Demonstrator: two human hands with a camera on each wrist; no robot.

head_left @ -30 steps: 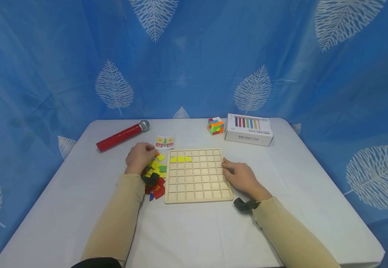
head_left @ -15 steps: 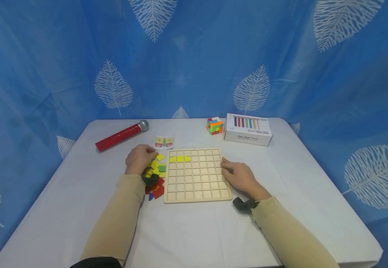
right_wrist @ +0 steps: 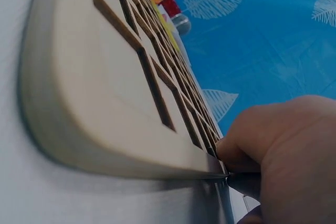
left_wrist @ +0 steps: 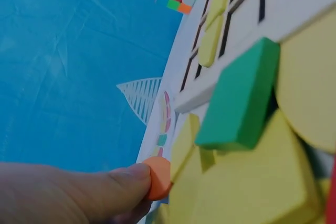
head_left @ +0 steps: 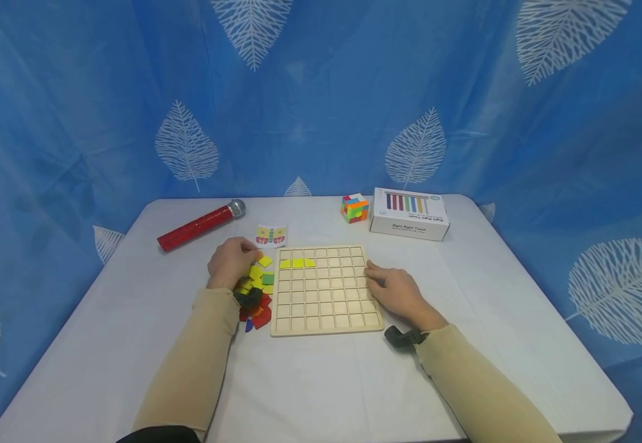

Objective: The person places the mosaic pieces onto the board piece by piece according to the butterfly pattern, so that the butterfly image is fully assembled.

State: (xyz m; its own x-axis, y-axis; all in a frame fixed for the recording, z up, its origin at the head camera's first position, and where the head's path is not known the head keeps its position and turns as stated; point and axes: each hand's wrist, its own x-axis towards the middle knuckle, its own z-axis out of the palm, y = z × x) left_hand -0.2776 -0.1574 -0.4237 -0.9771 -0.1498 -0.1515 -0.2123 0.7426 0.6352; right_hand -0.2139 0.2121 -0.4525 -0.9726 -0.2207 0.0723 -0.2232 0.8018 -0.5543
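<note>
My left hand [head_left: 231, 261] pinches a small orange round piece [left_wrist: 160, 179] between thumb and fingers, above the loose pieces left of the board. Under and beside it lie yellow tiles [head_left: 256, 272], a green square tile [head_left: 268, 279] and red pieces [head_left: 263, 318], partly hidden by the wrist. The wooden grid board [head_left: 326, 332] lies flat, with three yellow tiles [head_left: 298, 263] in a row in its upper left cells. My right hand [head_left: 401, 295] grips the board's right edge, its thumb at the top of the rim. A card with a coloured pattern [head_left: 271, 235] lies beyond the pile.
A red microphone [head_left: 201, 226] with a silver head lies at the back left. At the back right stand a coloured puzzle cube [head_left: 355, 209] and a white box [head_left: 409, 215]. A blue curtain [head_left: 321, 92] with white leaves hangs behind the white table.
The hands and pieces keep nearly the same places; the left hand stays over the pile with the orange piece. The whole view has drifted slightly left.
</note>
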